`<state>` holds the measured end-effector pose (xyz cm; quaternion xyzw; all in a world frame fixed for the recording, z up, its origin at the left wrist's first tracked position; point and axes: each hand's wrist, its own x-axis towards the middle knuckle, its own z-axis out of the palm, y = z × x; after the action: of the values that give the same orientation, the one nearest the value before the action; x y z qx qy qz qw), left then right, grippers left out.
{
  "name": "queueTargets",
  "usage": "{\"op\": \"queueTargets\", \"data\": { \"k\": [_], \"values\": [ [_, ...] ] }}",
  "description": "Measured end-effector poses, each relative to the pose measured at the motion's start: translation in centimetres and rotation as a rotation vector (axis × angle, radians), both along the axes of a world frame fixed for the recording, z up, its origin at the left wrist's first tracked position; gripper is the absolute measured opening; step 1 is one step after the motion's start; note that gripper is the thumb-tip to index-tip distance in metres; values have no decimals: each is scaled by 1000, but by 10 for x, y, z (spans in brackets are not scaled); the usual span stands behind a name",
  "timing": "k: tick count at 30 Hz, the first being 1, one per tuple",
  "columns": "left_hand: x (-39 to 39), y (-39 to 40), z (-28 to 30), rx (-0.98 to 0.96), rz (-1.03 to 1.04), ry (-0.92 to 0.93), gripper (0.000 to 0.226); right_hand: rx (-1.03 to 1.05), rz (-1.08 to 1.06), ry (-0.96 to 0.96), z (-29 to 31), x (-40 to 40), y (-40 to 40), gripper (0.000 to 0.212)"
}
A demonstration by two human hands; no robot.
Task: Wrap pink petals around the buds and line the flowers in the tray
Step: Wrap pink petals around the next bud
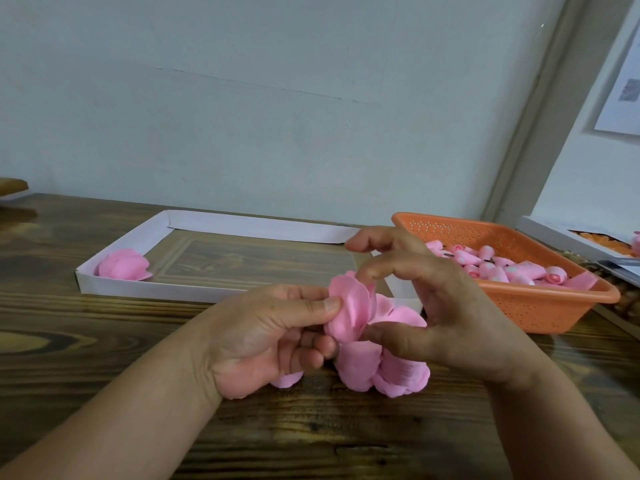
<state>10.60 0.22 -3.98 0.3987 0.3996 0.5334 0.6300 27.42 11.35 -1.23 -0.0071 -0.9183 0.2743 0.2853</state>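
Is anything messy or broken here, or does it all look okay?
Nothing looks broken or spilled. One finished flower lies alone in the left corner of the white tray. The buds sit heaped inside the orange basket. Both hands, left hand and right hand, hold the pink petals.

Bud inside held petals [349,313] hidden; right hand [440,306] covers tray [114,251] corner; white box [554,233] cut by right edge.
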Motion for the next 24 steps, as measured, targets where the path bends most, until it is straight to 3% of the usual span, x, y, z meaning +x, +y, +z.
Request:
{"op": "queueTargets", "data": {
  "k": [6,11,15,24],
  "values": [
    [1,0,1,-2,22,12,11,18,-15,-18,-1,1,-1,21],
    [2,-1,2,-19,49,-15,13,-15,-13,-93,-1,1,3,28],
    [6,1,0,-35,76,-30,14,-123,-31,-116,-3,-1,6,8],
    [8,1,1,-42,126,-48,11,-93,-199,7,-8,-9,3,19]
  ]
}}
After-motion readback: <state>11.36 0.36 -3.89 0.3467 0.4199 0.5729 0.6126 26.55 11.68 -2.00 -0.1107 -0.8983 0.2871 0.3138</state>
